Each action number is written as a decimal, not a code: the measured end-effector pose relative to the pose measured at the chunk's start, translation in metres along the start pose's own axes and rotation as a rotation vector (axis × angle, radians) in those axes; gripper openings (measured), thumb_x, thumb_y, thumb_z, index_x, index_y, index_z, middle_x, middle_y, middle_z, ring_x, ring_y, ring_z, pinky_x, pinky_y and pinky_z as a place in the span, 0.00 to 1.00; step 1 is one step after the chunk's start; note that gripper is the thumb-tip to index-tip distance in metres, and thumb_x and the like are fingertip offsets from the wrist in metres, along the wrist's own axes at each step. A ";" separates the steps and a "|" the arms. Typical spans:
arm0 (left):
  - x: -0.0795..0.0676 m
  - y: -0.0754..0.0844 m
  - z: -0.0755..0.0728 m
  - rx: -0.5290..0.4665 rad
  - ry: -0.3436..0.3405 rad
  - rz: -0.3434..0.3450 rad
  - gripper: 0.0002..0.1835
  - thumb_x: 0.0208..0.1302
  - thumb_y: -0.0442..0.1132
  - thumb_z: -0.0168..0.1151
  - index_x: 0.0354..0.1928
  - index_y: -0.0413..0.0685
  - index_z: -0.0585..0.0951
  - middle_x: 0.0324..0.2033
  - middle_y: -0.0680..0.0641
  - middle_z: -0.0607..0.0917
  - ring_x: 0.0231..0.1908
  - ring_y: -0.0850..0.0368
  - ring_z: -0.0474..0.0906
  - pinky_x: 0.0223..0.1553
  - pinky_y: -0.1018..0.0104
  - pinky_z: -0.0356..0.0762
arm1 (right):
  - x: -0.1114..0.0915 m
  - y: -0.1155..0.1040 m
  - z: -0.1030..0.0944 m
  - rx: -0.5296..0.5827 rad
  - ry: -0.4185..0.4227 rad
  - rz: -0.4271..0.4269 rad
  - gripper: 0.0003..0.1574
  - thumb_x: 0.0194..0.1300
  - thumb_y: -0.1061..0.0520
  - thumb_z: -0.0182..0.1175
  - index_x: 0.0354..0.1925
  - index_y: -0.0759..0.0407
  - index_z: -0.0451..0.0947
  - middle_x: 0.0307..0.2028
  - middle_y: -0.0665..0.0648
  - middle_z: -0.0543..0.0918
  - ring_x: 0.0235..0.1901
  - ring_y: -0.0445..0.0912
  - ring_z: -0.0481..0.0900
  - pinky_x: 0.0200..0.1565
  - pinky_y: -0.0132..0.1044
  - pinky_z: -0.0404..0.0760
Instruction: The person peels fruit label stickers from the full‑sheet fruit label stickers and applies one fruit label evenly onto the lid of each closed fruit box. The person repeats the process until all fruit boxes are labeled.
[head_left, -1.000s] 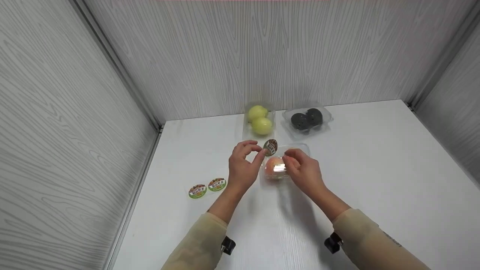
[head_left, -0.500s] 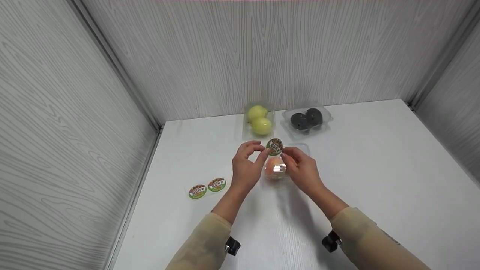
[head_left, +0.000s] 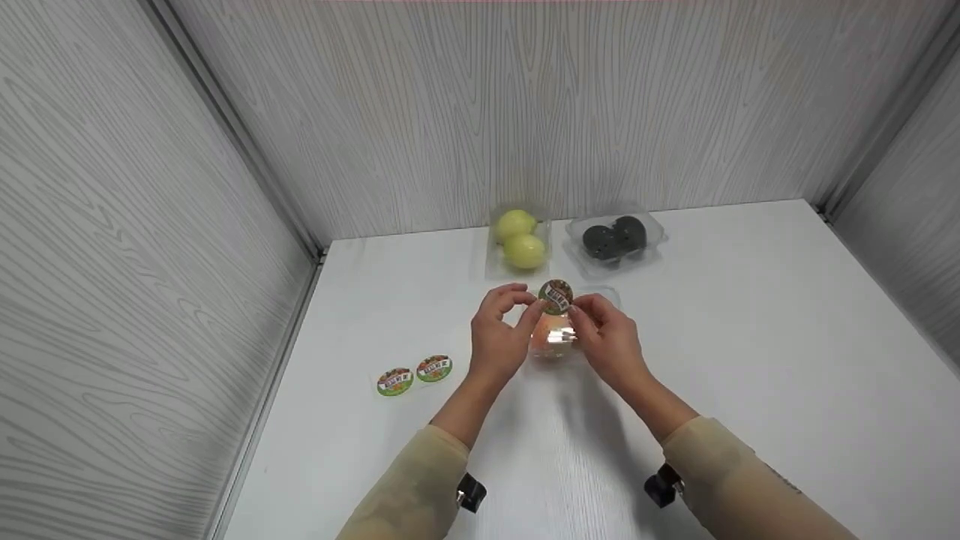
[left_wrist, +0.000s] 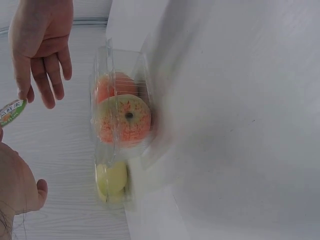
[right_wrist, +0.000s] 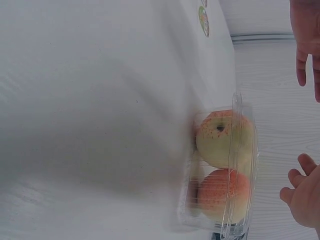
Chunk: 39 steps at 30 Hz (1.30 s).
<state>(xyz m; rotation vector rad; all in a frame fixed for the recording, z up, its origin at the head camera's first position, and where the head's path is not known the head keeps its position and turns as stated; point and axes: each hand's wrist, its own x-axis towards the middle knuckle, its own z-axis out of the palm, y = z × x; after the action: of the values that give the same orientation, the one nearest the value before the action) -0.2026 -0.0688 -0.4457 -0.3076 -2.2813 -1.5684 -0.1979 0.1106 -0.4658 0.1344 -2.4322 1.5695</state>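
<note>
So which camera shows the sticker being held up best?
The head view: it shows nearly the whole round face of the held sticker. The left wrist view catches only part of it, cut off by the picture's edge. The right wrist view misses it.

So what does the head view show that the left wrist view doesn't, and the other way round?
Only the head view shows the dark round objects in their clear box and two labels lying on the table. Only the left wrist view shows the dark hollow in a reddish fruit. Both show reddish fruit, yellow fruit, and another label held by the left hand and right hand.
</note>
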 end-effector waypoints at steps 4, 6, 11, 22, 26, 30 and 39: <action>-0.002 -0.002 0.001 0.043 0.012 0.023 0.06 0.69 0.42 0.73 0.39 0.48 0.89 0.55 0.47 0.85 0.61 0.51 0.80 0.62 0.51 0.77 | -0.001 0.002 0.000 -0.014 0.012 -0.011 0.12 0.81 0.52 0.60 0.50 0.59 0.83 0.41 0.58 0.90 0.37 0.46 0.83 0.38 0.35 0.79; -0.003 -0.004 0.001 0.092 0.020 0.053 0.06 0.68 0.41 0.74 0.38 0.47 0.89 0.54 0.45 0.85 0.60 0.49 0.80 0.61 0.50 0.78 | -0.001 0.003 -0.001 -0.036 0.027 -0.045 0.12 0.81 0.52 0.60 0.51 0.59 0.83 0.41 0.57 0.90 0.38 0.47 0.84 0.39 0.39 0.80; -0.004 -0.010 -0.002 0.303 0.058 0.176 0.08 0.68 0.44 0.74 0.35 0.48 0.89 0.53 0.44 0.86 0.58 0.47 0.81 0.59 0.48 0.78 | -0.002 0.007 -0.004 -0.130 0.070 -0.216 0.09 0.79 0.56 0.62 0.50 0.61 0.83 0.49 0.60 0.90 0.48 0.54 0.88 0.50 0.54 0.84; -0.001 -0.019 -0.009 0.638 -0.049 0.374 0.19 0.72 0.53 0.70 0.56 0.50 0.87 0.60 0.43 0.80 0.67 0.45 0.73 0.68 0.46 0.71 | -0.002 0.023 -0.020 -0.365 0.005 -0.443 0.03 0.76 0.62 0.64 0.46 0.60 0.81 0.61 0.65 0.84 0.70 0.64 0.75 0.74 0.67 0.61; 0.000 -0.022 -0.005 0.673 -0.093 0.394 0.15 0.74 0.52 0.68 0.52 0.51 0.87 0.61 0.43 0.80 0.69 0.44 0.72 0.68 0.46 0.71 | -0.003 0.028 -0.023 -0.387 -0.009 -0.460 0.03 0.75 0.62 0.65 0.45 0.60 0.80 0.62 0.66 0.83 0.70 0.65 0.74 0.74 0.66 0.61; 0.000 -0.023 0.000 0.638 -0.095 0.397 0.11 0.73 0.50 0.68 0.42 0.51 0.87 0.59 0.43 0.82 0.67 0.44 0.73 0.66 0.45 0.72 | -0.005 0.030 -0.023 -0.393 -0.008 -0.441 0.03 0.76 0.61 0.64 0.43 0.61 0.79 0.59 0.66 0.85 0.66 0.63 0.78 0.71 0.63 0.68; 0.000 -0.025 0.008 0.623 -0.094 0.420 0.10 0.74 0.47 0.67 0.36 0.49 0.85 0.57 0.44 0.84 0.65 0.44 0.76 0.65 0.46 0.74 | -0.006 0.032 -0.022 -0.490 0.023 -0.399 0.06 0.77 0.58 0.62 0.44 0.60 0.80 0.40 0.59 0.85 0.29 0.55 0.80 0.33 0.53 0.82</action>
<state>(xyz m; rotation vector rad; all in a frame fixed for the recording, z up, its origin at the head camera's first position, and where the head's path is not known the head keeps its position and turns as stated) -0.2130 -0.0706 -0.4696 -0.6398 -2.4292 -0.6146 -0.1949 0.1440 -0.4867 0.4704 -2.4907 0.7846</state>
